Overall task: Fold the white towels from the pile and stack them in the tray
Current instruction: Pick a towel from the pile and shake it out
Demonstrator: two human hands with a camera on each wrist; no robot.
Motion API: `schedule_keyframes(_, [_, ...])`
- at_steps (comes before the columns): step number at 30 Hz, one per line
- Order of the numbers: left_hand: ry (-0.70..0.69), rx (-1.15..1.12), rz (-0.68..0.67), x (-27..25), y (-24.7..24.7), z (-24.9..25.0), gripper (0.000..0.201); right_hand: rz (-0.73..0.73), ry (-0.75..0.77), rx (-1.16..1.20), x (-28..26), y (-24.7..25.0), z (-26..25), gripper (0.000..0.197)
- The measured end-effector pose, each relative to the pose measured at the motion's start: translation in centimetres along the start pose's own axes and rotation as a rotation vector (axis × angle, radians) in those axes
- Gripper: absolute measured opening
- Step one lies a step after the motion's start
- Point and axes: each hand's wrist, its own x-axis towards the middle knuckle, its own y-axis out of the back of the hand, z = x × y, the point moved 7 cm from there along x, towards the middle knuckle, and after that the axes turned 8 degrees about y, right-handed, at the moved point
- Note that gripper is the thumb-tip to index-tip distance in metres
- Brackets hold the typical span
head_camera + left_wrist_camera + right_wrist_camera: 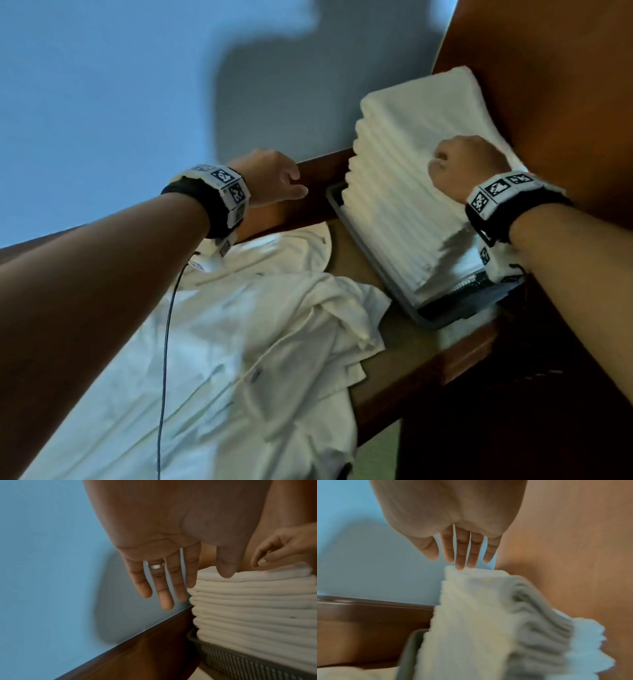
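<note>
Right hand (462, 168) hovers over folded towel stack (404, 192) in grey mesh tray (240, 661), fingers loosely extended, holding nothing. Left hand (270, 178) beside stack, fingers straight, empty. Unfolded towel pile (239, 342) lies on tabletop (404, 370) beside tray.

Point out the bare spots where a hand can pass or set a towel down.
Free: the tabletop strip between the unfolded towel pile and the tray. Crowded: the tray, filled by the folded stack rising well above its rim, pressed against the wooden panel.
</note>
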Motion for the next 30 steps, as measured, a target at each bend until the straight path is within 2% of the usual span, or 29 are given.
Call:
schedule_keyframes(2, [0.058,0.001,0.027,-4.9,0.8,-4.4,0.035,0.035,0.082,0.058,-2.2,-0.5,-5.6,0.027])
schedule_keyframes(4, [0.115,-0.005,0.032,-9.8,1.0,-9.2,0.028,0.008,0.157,0.137,-5.0,-2.0,-11.7,0.023])
schedule_keyframes(10, [0.322,0.035,-0.081,-24.2,-1.5,-24.2,0.026,-0.267,0.284,0.314,-14.4,-9.0,-30.1,0.015])
schedule_keyframes(15, [0.475,0.070,-0.187,-32.3,-5.5,-32.5,0.028,-0.442,0.430,0.293,-19.9,-14.5,-41.8,0.023])
schedule_keyframes(20, [0.529,0.125,-0.181,-34.0,-8.2,-36.3,0.041,-0.475,0.530,0.231,-20.3,-17.8,-48.4,0.036])
schedule_keyframes(25, [0.484,0.273,0.049,-31.6,-6.7,-38.9,0.047,-0.449,0.544,0.238,-16.2,-20.7,-51.8,0.040])
schedule_keyframes(27, [0.505,0.331,0.023,-30.8,-6.7,-40.2,0.053,-0.390,0.529,0.269,-14.4,-21.3,-53.0,0.040])
schedule_keyframes(30, [0.559,0.291,-0.166,-30.5,-9.6,-41.6,0.064,-0.357,0.502,0.299,-11.9,-22.3,-54.2,0.043])
